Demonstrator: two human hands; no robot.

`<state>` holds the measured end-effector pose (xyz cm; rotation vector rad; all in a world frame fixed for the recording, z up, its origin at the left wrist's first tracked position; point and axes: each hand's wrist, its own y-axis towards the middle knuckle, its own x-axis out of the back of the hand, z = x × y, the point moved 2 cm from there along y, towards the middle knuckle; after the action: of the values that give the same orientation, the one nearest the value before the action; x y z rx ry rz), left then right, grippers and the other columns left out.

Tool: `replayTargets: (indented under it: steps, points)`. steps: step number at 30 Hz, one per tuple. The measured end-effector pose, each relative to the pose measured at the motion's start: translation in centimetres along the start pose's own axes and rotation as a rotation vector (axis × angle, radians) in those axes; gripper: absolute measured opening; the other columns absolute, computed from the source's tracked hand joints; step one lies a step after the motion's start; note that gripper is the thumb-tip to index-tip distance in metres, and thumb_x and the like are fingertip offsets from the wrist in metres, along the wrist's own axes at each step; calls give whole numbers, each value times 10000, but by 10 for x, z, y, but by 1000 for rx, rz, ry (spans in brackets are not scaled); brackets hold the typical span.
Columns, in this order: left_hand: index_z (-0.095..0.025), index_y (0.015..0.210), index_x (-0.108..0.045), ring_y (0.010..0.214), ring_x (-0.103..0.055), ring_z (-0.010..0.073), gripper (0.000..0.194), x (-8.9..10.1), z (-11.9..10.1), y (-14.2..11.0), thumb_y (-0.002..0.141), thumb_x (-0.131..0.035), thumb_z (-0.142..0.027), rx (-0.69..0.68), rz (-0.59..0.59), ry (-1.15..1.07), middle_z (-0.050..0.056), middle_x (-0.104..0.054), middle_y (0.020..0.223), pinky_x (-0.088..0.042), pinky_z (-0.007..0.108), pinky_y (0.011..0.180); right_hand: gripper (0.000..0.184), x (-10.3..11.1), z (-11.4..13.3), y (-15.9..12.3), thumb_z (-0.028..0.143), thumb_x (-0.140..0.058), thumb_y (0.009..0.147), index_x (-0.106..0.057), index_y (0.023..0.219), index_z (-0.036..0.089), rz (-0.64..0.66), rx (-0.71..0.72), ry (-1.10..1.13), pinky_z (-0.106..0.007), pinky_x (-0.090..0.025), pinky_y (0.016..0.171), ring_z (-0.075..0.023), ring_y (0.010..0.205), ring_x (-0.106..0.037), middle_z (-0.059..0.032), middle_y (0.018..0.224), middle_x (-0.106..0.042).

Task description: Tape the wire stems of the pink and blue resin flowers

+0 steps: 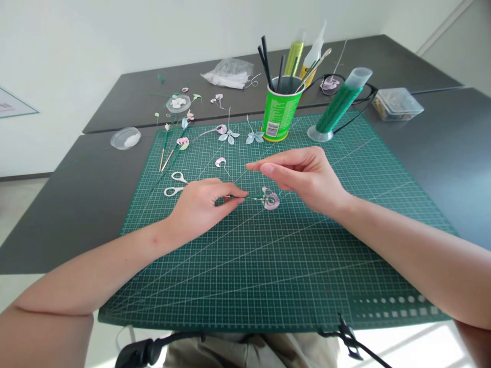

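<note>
My left hand [207, 202] is closed in a pinch on the thin green stem of a handmade flower [271, 201], whose pale pink looped petals point right, just above the cutting mat [245, 276]. Above and to the right of that flower hovers my right hand [307, 179], fingers stretched out to the left and thumb alongside; I see nothing held in it. A loose pink petal on a wire [220, 162] lies beyond my left hand. White-handled scissors [174, 190] rest partly hidden behind that hand.
A green can [282, 115] of sticks stands at the mat's back edge, beside a tube of green wire [339, 107] and a clear box [398, 104]. Blue leaf pieces [229, 136], small flowers on sticks [183, 142], round dishes [126, 138] and a plastic bag [230, 73] lie behind.
</note>
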<state>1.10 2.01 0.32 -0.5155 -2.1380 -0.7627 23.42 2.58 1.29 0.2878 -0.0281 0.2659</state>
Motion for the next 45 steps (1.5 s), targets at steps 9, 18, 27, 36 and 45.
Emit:
replayTargets:
  steps: [9,18,27,36,45]
  points:
    - [-244,990,-832,785,-801,165,115,1,-2,-1,1025,-725,-264,-89,16,14,-11,-867,905,-608,270,728,247,6,-10,5,416,-797,909,-916,976,210,-41,-128,-109,-287,-346,533,-99,568,-413,-4,630,-654]
    - [-242,965,-799,707,-772,127,102,1,-5,-1,1012,-717,-205,-32,36,-68,-18,-877,964,-588,239,685,265,5,-14,7,405,-789,903,-915,983,186,-20,-166,-137,-281,-393,562,-131,662,-569,-40,711,-724]
    - [-231,874,-743,538,-667,87,92,-2,-5,-2,955,-771,-196,8,74,-148,-71,-766,686,-501,208,561,282,4,-17,8,421,-781,902,-915,978,185,44,-190,-124,-259,-298,479,-84,538,-419,4,601,-632]
    - [-238,927,-768,541,-677,102,83,-3,-4,-3,998,-730,-256,-22,124,-98,-52,-776,704,-530,227,599,318,3,-18,6,443,-776,909,-908,1007,171,89,-229,-90,-251,-333,456,-82,537,-435,-14,684,-697]
    - [-235,909,-734,687,-768,110,136,2,-11,-5,1028,-680,-194,-145,-26,12,-29,-873,920,-536,220,610,319,4,-20,8,456,-784,910,-910,1010,180,90,-213,-118,-274,-378,532,-98,579,-491,-32,745,-758]
